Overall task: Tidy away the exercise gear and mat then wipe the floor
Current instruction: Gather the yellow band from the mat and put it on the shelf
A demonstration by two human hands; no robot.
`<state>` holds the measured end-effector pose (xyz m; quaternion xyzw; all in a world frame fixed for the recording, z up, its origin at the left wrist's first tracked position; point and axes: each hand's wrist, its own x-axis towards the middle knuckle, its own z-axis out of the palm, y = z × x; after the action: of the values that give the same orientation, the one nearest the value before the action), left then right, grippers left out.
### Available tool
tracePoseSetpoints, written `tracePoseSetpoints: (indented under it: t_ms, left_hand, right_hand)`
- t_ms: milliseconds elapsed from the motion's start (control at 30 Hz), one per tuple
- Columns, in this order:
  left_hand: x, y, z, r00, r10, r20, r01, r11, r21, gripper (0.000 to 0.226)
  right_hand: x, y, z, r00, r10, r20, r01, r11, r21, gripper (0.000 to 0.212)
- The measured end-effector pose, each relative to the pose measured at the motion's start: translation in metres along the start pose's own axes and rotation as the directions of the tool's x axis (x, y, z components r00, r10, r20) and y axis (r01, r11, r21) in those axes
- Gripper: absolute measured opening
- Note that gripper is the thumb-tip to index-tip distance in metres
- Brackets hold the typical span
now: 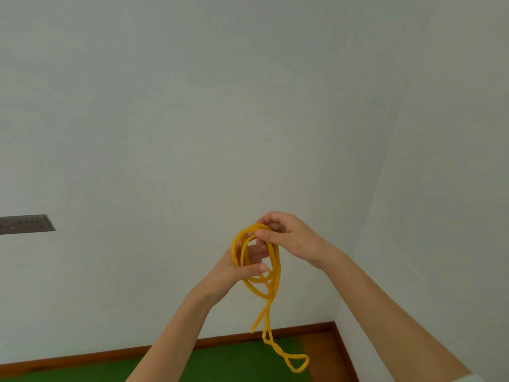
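A yellow rubber exercise tube [271, 293] hangs in several loops between both hands, held up in front of a white wall. My left hand [242, 268] holds the loops from the left, thumb pressed across them. Above it, my right hand [286, 238] pinches the top of the coil with curled fingers. A loose tail with a small end loop [297, 363] dangles down over the green mat [225, 365], which lies on the floor at the bottom of the view.
White walls meet in a corner at the right. A brown skirting board [248, 337] runs along the wall's foot, beside a strip of wooden floor [322, 357]. A grey socket panel [26, 224] sits on the wall at far left.
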<state>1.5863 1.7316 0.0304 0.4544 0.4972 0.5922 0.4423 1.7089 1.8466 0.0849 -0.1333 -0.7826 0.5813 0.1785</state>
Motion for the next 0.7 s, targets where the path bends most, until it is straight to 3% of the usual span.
tracePoseSetpoints:
  t_ms: [100, 233, 367, 433, 500, 600, 700]
  left_hand:
    - [0.004, -0.005, 0.012, 0.999, -0.016, 0.050, 0.014, 0.999, 0.043, 0.047]
    - [0.009, -0.019, 0.025, 0.998, 0.037, -0.051, -0.037, 0.999, -0.001, 0.033]
    - [0.014, -0.020, 0.038, 0.987, -0.015, -0.158, -0.016, 0.980, -0.198, 0.005]
    - [0.016, -0.018, 0.041, 0.987, -0.063, -0.151, 0.015, 0.954, -0.301, 0.008]
    - [0.017, -0.015, 0.036, 0.987, -0.089, -0.131, 0.039, 0.938, -0.345, 0.015]
    - [0.017, -0.012, 0.027, 0.992, -0.076, -0.101, 0.029, 0.916, -0.401, 0.018]
    - [0.014, -0.010, 0.024, 0.992, -0.057, -0.115, 0.002, 0.904, -0.427, 0.015]
  right_hand:
    - [0.001, -0.007, 0.003, 1.000, 0.017, -0.012, -0.018, 0.996, -0.091, 0.006]
    - [0.005, -0.010, 0.011, 0.996, 0.000, -0.088, -0.022, 0.968, -0.251, 0.016]
    - [-0.001, -0.014, 0.017, 0.983, -0.061, -0.174, -0.023, 0.896, -0.444, 0.023]
    - [-0.006, -0.009, 0.015, 0.971, -0.124, -0.203, 0.001, 0.856, -0.517, 0.027]
    - [-0.011, 0.003, 0.009, 0.962, -0.124, -0.242, 0.001, 0.893, -0.451, 0.030]
    - [-0.024, 0.027, -0.003, 0.955, 0.008, -0.295, -0.059, 0.985, -0.163, 0.037]
    - [-0.040, 0.049, -0.003, 0.975, 0.147, -0.169, -0.142, 0.989, 0.042, 0.049]
